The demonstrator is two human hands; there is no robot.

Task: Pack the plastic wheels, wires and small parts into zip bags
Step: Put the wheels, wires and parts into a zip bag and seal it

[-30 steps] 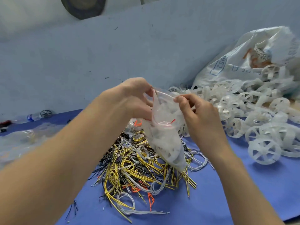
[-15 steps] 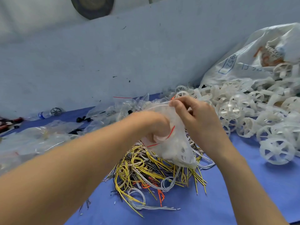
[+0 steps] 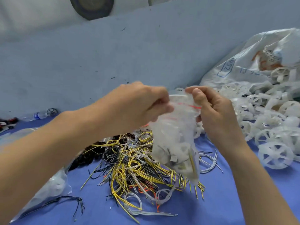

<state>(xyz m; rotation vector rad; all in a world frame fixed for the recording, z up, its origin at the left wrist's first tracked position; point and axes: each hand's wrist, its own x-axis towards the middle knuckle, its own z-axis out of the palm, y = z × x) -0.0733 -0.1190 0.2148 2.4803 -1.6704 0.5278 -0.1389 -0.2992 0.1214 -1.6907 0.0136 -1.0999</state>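
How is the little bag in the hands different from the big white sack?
The zip bag is small and see-through; the sack is big and milky white. The zip bag has a red strip at its mouth; the sack has blue print. The left hand and right hand hold the zip bag up over the wires; the sack lies behind the wheels. Both are plastic.

Left forearm (image 3: 53, 153) and right forearm (image 3: 256, 179) reach forward and converge at centre. Left hand (image 3: 141, 104), motion-blurred, pinches the left side of the zip bag (image 3: 177, 140) mouth with curled fingers (image 3: 160, 109). Right hand (image 3: 214, 112) pinches the right side, thumb uppermost.
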